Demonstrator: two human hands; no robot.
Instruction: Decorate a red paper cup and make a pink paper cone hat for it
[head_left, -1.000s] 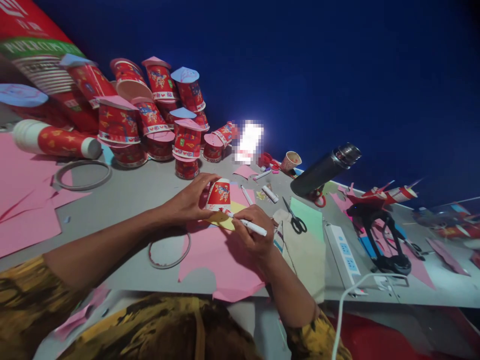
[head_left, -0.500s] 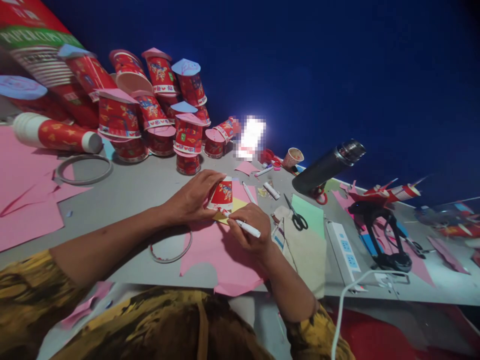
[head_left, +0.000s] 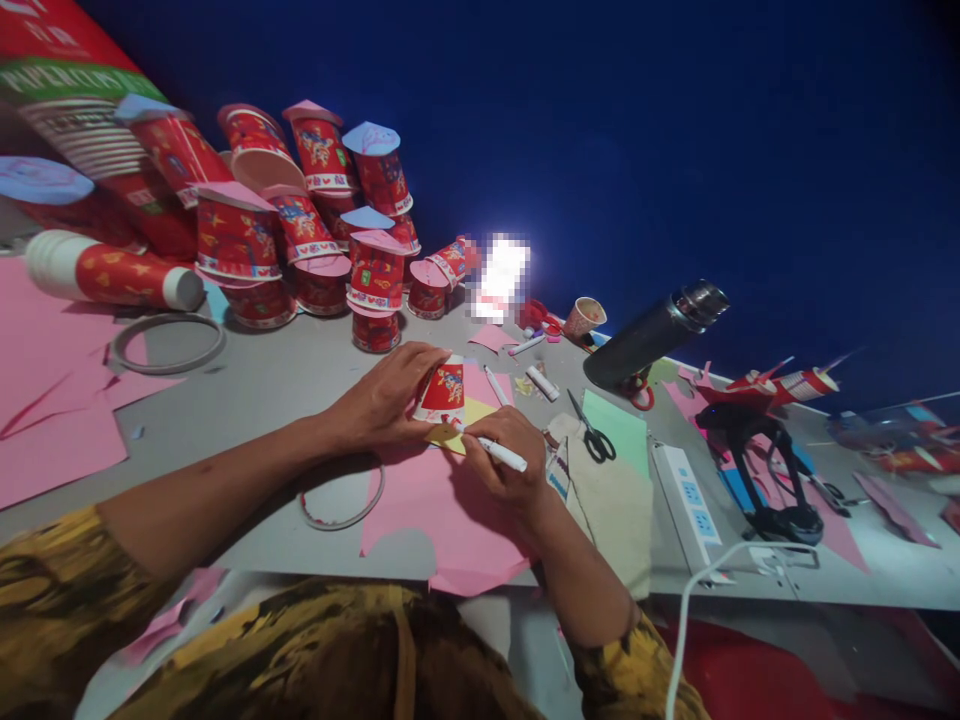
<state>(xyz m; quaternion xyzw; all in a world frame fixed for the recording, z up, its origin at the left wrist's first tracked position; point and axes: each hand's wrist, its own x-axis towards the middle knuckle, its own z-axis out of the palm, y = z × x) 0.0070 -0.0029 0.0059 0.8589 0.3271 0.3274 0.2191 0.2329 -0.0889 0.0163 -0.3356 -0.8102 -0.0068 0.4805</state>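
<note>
A red paper cup (head_left: 444, 388) with a printed figure and a white rim band stands rim down. My left hand (head_left: 390, 395) is wrapped round its left side. A white marker (head_left: 502, 455) is gripped in my right hand (head_left: 508, 450), its tip end pointing at the cup's lower band. Whether the tip touches the cup is too small to tell. Beneath the cup lie a yellow paper piece (head_left: 478, 410) and a large pink sheet (head_left: 450, 510) with a cut-out edge. Another white marker (head_left: 495, 385) lies just behind my right hand.
Stacked red cups with paper tops (head_left: 375, 270) stand at back left. Grey rings (head_left: 169, 368) lie at left and near my left forearm. Black scissors (head_left: 598, 443), a dark flask (head_left: 652, 340), a power strip (head_left: 686, 510) and a black strapped object (head_left: 784, 520) are at right.
My right hand with the marker has shifted slightly to the right. My left hand and the cup have hardly moved.
</note>
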